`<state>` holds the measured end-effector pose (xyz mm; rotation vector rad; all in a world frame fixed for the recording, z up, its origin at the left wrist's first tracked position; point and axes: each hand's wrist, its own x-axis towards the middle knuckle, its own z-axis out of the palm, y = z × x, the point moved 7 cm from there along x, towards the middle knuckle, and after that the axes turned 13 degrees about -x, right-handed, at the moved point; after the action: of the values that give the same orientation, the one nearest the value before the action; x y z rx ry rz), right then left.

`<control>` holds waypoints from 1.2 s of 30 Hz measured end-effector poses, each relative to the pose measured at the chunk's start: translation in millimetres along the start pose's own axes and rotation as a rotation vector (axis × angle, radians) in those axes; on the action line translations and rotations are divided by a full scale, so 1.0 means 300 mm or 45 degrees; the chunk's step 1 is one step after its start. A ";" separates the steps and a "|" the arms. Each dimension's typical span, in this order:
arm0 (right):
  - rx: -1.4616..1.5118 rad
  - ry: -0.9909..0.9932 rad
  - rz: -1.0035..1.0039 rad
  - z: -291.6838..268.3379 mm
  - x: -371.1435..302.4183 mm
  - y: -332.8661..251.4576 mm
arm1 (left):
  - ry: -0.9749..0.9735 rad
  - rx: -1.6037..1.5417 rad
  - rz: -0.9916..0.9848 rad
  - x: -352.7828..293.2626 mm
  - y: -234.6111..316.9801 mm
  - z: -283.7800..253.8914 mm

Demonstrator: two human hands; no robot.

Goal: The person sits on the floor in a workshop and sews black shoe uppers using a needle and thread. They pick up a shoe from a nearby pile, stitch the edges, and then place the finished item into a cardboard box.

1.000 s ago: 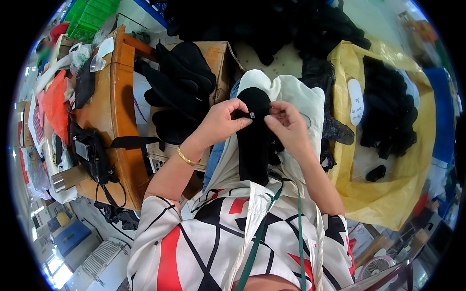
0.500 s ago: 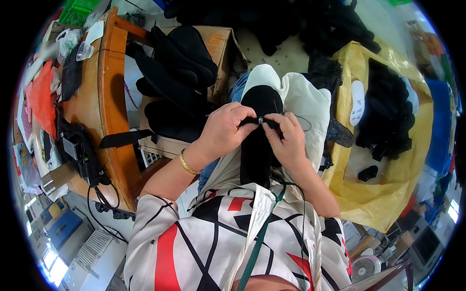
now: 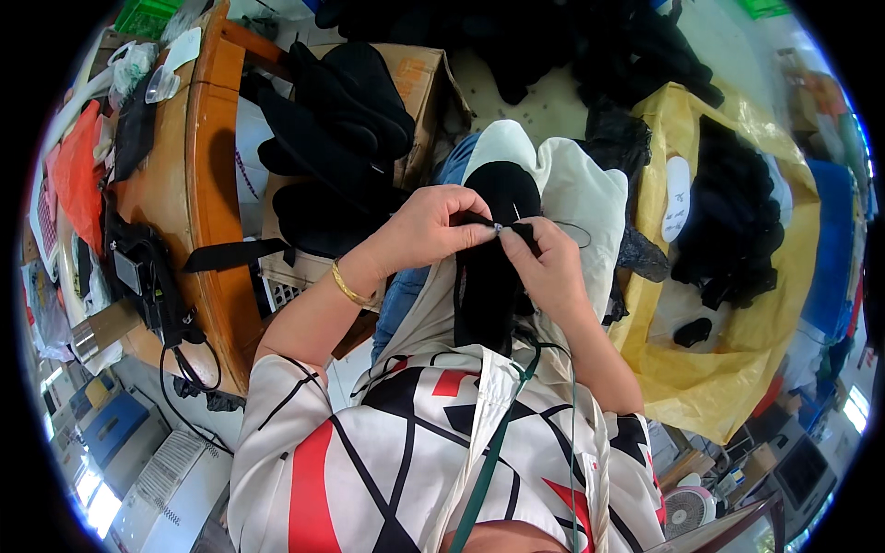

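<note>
Over the lap, both the left hand [image 3: 433, 226] and right hand [image 3: 550, 267] pinch a long, matte black shoe upper [image 3: 489, 276].

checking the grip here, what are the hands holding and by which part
Both hands pinch the black fabric piece on the lap at its upper part: the left hand and the right hand meet at a small shiny point between their fingers.
</note>
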<state>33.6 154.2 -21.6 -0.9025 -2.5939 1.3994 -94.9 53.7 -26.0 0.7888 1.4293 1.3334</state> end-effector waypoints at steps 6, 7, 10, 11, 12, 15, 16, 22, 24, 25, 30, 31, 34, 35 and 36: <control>-0.409 -0.075 -0.152 -0.023 -0.049 -0.027 | 0.192 0.037 -0.090 0.022 -0.010 -0.006; -0.406 -0.064 -0.138 -0.030 -0.060 -0.022 | 0.215 0.064 -0.073 0.024 -0.010 -0.003; -0.511 0.037 -0.201 -0.080 -0.086 -0.031 | 0.259 0.152 -0.072 0.023 -0.008 -0.001; -0.565 0.082 -0.239 -0.098 -0.092 -0.036 | 0.258 0.182 -0.103 0.021 -0.008 0.000; -0.596 0.126 -0.250 -0.113 -0.095 -0.034 | 0.252 0.212 -0.134 0.021 -0.008 0.004; -0.661 0.192 -0.261 -0.144 -0.092 -0.024 | 0.269 0.211 -0.095 0.024 -0.026 0.001; -0.636 0.231 -0.262 -0.154 -0.095 -0.020 | 0.267 0.206 -0.094 0.026 -0.023 0.001; -0.312 0.282 -0.201 -0.167 -0.109 0.021 | 0.278 0.193 -0.094 0.019 -0.029 0.001; -0.218 0.175 -0.183 -0.118 -0.090 0.060 | 0.278 0.174 -0.072 0.022 -0.035 0.003; -0.250 0.112 -0.226 -0.092 -0.087 0.079 | 0.272 0.180 -0.070 0.024 -0.032 0.007; -0.401 -0.021 -0.480 -0.068 -0.101 0.082 | 0.272 0.210 -0.066 0.023 -0.030 0.009; -0.567 0.050 -0.489 -0.086 -0.100 0.075 | 0.275 0.224 -0.061 0.020 -0.025 0.010; -0.881 0.377 -0.472 -0.153 -0.089 0.053 | 0.281 0.287 -0.035 0.015 -0.006 0.023; -0.857 0.557 -0.439 -0.183 -0.074 0.046 | 0.283 0.326 -0.022 0.015 0.002 0.028; -0.827 0.737 -0.404 -0.209 -0.065 0.041 | 0.284 0.366 -0.010 0.020 0.007 0.032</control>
<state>75.2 196.1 9.8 -0.7366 -2.5498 0.1538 -87.9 62.7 -24.5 0.8377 1.8271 1.2556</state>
